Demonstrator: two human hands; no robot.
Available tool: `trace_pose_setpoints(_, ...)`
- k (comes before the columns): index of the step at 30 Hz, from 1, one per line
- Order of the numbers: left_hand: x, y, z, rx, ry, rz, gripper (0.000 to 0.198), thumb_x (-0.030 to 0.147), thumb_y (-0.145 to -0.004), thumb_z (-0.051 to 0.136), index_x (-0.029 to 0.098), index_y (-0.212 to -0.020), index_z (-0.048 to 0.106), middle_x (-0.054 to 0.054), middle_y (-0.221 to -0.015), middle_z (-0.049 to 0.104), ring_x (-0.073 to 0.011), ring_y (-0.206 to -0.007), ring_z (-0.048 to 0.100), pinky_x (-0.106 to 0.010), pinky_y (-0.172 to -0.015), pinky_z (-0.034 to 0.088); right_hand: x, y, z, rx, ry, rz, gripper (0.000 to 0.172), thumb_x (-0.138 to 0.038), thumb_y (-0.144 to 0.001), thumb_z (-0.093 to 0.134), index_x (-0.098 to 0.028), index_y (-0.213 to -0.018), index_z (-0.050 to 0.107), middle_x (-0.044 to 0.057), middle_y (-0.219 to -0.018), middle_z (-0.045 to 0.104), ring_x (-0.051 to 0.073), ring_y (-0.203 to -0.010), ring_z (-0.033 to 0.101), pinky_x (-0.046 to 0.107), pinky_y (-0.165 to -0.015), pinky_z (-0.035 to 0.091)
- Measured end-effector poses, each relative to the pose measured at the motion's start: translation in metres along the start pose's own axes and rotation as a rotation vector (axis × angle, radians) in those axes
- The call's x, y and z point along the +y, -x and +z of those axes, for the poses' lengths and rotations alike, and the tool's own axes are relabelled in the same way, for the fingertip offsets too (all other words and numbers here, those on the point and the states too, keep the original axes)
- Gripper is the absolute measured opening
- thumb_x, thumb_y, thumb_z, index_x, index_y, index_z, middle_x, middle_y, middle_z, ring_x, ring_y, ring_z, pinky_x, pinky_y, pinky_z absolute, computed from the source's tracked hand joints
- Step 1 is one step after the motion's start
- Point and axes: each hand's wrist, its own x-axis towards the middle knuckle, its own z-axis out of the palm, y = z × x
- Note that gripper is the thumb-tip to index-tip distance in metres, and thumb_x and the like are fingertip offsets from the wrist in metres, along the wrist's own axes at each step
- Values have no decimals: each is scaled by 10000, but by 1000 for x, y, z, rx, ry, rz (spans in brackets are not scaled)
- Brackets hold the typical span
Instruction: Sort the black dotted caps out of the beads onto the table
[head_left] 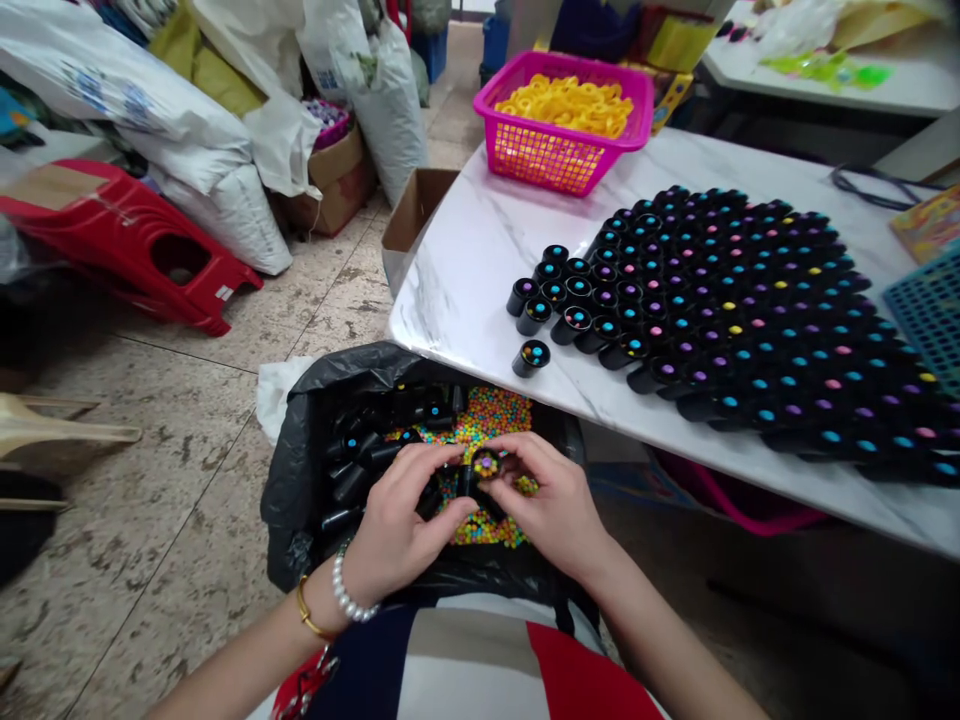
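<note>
Both hands meet over a black-lined bin of coloured beads. The left hand and right hand pinch one small black tube between their fingertips. Beyond the right hand, filled tubes crowd the marble table.

Both bare forearms reach forward and converge low in front of the body, the left hand and the right hand nearly touching, backs up, fingers curled inward and fingertips pinched where they meet.
</note>
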Motion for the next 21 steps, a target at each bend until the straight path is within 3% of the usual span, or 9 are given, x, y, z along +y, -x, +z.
trace_pose_setpoints(3,1,-3,-1,-4,36,1,320,200,-841,673,195,-1150,590,-86,-1083,653,-214,-1041,591,-362,-913,494,-3,6,7,-84,-68,-10,303,-77,-804,575,-221,-1069,610,16,-904,664,129,-750,657,256,-713,548)
trace_pose_setpoints(7,-5,-4,3,-17,60,-2,98,138,-884,594,193,-948,643,-53,-899,670,-174,-878,624,-314,-796,515,3,8,3,-187,-98,90,281,-107,-841,556,-214,-1100,574,19,-943,697,123,-761,688,245,-703,559)
trace_pose_setpoints(10,-11,-2,6,-72,75,-13,95,151,-883,598,187,-952,653,-70,-924,667,-183,-890,628,-325,-798,520,13,6,-3,-190,59,108,236,-107,-855,541,-190,-1067,604,41,-931,698,138,-758,678,267,-703,551)
trace_pose_setpoints(13,-13,-1,3,-98,190,-48,131,169,-884,594,187,-991,667,-90,-1008,669,-201,-972,625,-353,-865,511,18,7,-5,-214,154,10,189,-113,-879,525,-199,-1001,641,41,-918,700,157,-828,666,290,-764,529)
trace_pose_setpoints(18,-13,-5,-20,84,311,-243,132,207,-916,558,190,-945,686,-71,-969,678,-193,-952,626,-330,-860,490,14,12,-1,-177,164,-51,151,-170,-927,502,-191,-947,650,39,-863,689,149,-810,653,256,-749,500)
trace_pose_setpoints(21,-12,-4,-31,136,267,-298,125,215,-914,568,186,-932,688,-56,-948,667,-173,-908,618,-293,-820,477,5,14,11,-257,223,-48,148,-280,-928,546,-187,-933,661,44,-851,694,155,-786,656,254,-732,497)
